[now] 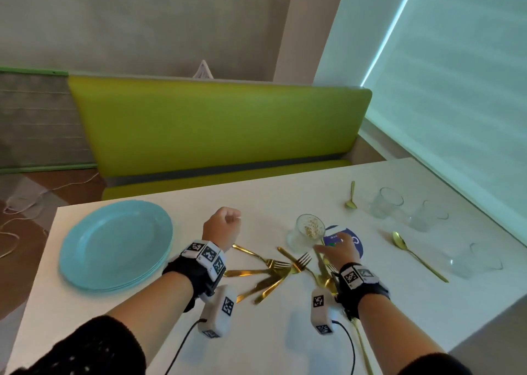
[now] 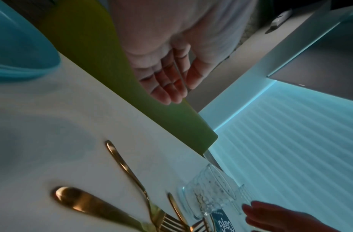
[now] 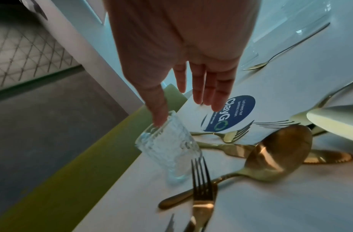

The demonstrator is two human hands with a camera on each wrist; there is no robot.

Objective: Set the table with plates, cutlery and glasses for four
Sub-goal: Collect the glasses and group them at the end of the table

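A stack of light blue plates (image 1: 114, 243) lies at the table's left. Gold forks, knives and spoons (image 1: 273, 272) are piled in the middle. Just behind the pile stands a textured glass (image 1: 306, 233) (image 3: 169, 149). My right hand (image 1: 330, 243) (image 3: 183, 106) reaches at it with straight fingers, and the thumb touches the rim. My left hand (image 1: 228, 220) (image 2: 167, 81) hovers loosely curled behind the pile and holds nothing. Three more glasses (image 1: 385, 203) and two gold spoons (image 1: 413, 255) sit further right.
A round blue sticker (image 1: 353, 243) (image 3: 231, 114) is on the white table (image 1: 285, 346) under my right hand's fingers. A green bench (image 1: 216, 129) runs along the far edge. A blind-covered window closes the right side. Cables hang from both wrist cameras.
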